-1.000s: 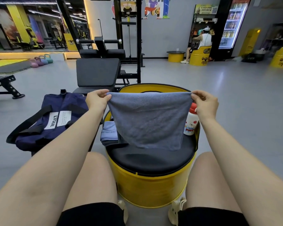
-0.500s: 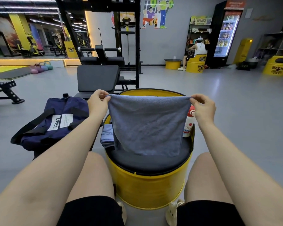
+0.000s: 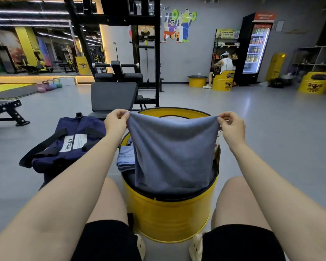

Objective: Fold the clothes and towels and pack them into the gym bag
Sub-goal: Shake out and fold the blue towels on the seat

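A grey-blue towel [image 3: 172, 153] hangs in front of me, doubled over, its lower edge lying on the black cushion of a yellow drum stool [image 3: 169, 215]. My left hand [image 3: 116, 123] pinches its top left corner and my right hand [image 3: 231, 125] pinches the top right corner. A folded light-blue cloth [image 3: 125, 157] printed FITNESS lies at the stool's left edge. The navy gym bag [image 3: 70, 142] with black straps and a white label sits to the left of the stool. A white bottle [image 3: 217, 136] is almost hidden behind the towel's right side.
A black weight bench [image 3: 112, 97] and a rack stand just behind the stool. Another bench [image 3: 4, 110] is at the far left. A seated person [image 3: 223, 69] and more yellow drums are far back on the grey floor. My bare knees flank the stool.
Both hands have lifted the towel higher, so it covers more of the bottle and the stool's back rim. The hands stay on the same corners.
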